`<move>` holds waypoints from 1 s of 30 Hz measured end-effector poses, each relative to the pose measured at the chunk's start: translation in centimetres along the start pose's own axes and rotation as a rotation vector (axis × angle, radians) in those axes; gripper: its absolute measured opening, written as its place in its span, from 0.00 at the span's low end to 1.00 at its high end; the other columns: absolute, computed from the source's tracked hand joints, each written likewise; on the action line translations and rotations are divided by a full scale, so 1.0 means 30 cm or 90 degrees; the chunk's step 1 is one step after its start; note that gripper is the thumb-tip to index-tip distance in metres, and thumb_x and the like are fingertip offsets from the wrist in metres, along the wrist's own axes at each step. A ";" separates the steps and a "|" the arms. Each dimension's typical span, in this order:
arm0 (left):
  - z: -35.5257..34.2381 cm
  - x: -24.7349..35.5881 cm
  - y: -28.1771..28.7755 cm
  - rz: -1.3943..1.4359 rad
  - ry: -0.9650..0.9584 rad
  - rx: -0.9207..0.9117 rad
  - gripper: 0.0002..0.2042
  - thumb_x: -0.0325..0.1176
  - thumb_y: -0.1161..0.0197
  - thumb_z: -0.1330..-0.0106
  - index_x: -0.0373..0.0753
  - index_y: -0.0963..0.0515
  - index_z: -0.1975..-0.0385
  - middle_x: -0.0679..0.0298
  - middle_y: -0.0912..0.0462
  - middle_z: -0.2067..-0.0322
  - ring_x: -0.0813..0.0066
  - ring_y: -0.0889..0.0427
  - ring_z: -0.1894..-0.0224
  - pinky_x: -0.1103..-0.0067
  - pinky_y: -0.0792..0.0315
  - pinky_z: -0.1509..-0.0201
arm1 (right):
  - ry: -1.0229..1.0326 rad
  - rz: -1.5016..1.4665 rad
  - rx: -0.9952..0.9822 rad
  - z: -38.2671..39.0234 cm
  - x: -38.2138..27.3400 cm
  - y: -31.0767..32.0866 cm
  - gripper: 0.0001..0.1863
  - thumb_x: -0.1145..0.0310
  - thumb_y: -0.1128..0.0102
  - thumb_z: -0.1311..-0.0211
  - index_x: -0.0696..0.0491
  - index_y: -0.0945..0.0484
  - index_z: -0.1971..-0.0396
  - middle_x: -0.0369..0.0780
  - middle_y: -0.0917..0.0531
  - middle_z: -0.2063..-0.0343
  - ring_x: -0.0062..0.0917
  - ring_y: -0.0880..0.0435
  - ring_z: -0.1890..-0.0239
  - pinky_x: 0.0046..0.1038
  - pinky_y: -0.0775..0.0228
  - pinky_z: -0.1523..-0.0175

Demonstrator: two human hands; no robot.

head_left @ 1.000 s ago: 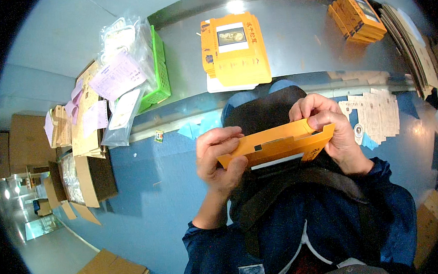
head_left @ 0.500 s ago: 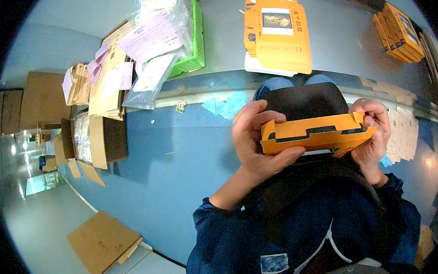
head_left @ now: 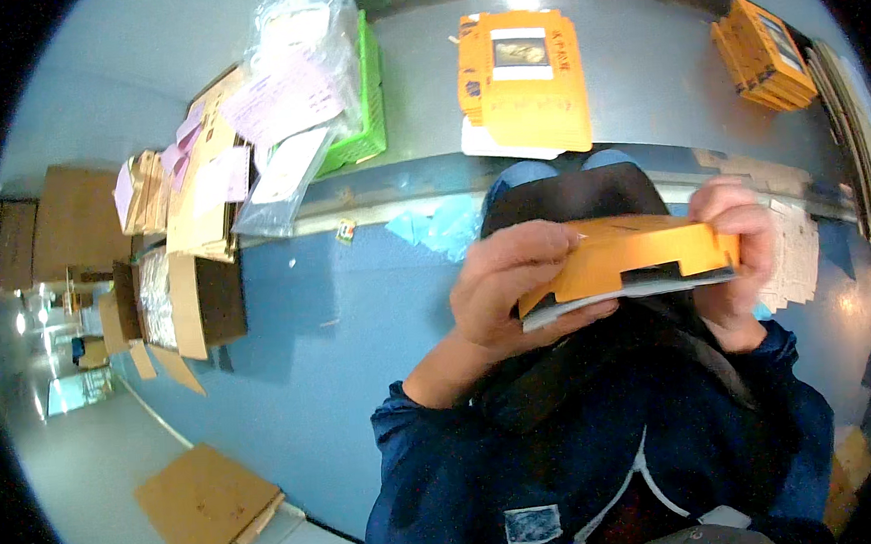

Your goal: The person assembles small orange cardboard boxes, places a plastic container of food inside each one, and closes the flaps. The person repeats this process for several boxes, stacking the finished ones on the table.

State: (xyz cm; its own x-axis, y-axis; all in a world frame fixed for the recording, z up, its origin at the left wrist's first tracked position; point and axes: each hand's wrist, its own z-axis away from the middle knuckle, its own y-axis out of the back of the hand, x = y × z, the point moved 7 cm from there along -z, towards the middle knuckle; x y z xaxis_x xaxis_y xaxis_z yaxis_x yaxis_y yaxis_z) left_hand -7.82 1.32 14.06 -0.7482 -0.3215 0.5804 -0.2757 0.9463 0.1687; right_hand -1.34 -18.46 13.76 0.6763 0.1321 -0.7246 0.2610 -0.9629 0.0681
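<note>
An orange cardboard box, partly folded, is held over my lap between both hands. One open side with notched flaps faces me, and a pale greyish edge shows along its lower rim. My left hand grips the left end, fingers over the top and thumb underneath. At the other end, my right hand is closed round the corner beside an orange flap; its fingers are slightly blurred. Beyond my knees, a stack of flat orange cartons with a picture panel lies on the metal table.
More orange boxes are piled at the table's far right. A green basket holds clear plastic bags and lilac papers at the back left. An open brown carton stands on the blue floor, with flat cardboard at the lower left.
The orange box has been turned in my hands: its notched edge now faces down toward me and an orange panel shows on top. My left fingers have moved over its top.
</note>
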 end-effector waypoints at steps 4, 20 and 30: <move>0.096 -0.066 -0.050 0.032 0.023 0.016 0.24 0.28 0.24 0.63 0.36 0.31 0.66 0.55 0.25 0.63 0.63 0.23 0.61 0.74 0.28 0.57 | -0.102 -0.005 -0.005 0.116 0.099 0.007 0.06 0.73 0.46 0.48 0.55 0.33 0.71 0.41 0.28 0.71 0.25 0.31 0.66 0.27 0.38 0.59; 0.138 -0.151 -0.054 0.162 0.384 0.009 0.38 0.27 0.25 0.63 0.33 0.41 0.49 0.55 0.31 0.53 0.63 0.30 0.48 0.71 0.35 0.44 | -0.308 -0.077 0.076 0.106 0.076 -0.007 0.34 0.74 0.27 0.66 0.53 0.38 0.56 0.37 0.28 0.69 0.18 0.28 0.68 0.19 0.33 0.60; 0.109 -0.161 -0.044 0.050 0.162 -0.035 0.28 0.29 0.26 0.62 0.38 0.30 0.57 0.53 0.28 0.56 0.62 0.26 0.54 0.73 0.30 0.52 | -0.123 0.097 0.017 0.116 0.109 0.045 0.24 0.74 0.28 0.63 0.56 0.29 0.62 0.47 0.25 0.61 0.29 0.25 0.60 0.27 0.31 0.55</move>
State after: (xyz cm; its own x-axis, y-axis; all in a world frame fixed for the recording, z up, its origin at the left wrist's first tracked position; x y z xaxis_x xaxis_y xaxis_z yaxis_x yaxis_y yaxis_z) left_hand -5.83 1.52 8.43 -0.5878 -0.2351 0.7741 -0.1849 0.9706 0.1544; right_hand -1.18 -20.16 9.09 0.5613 -0.0601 -0.8255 0.1459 -0.9746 0.1701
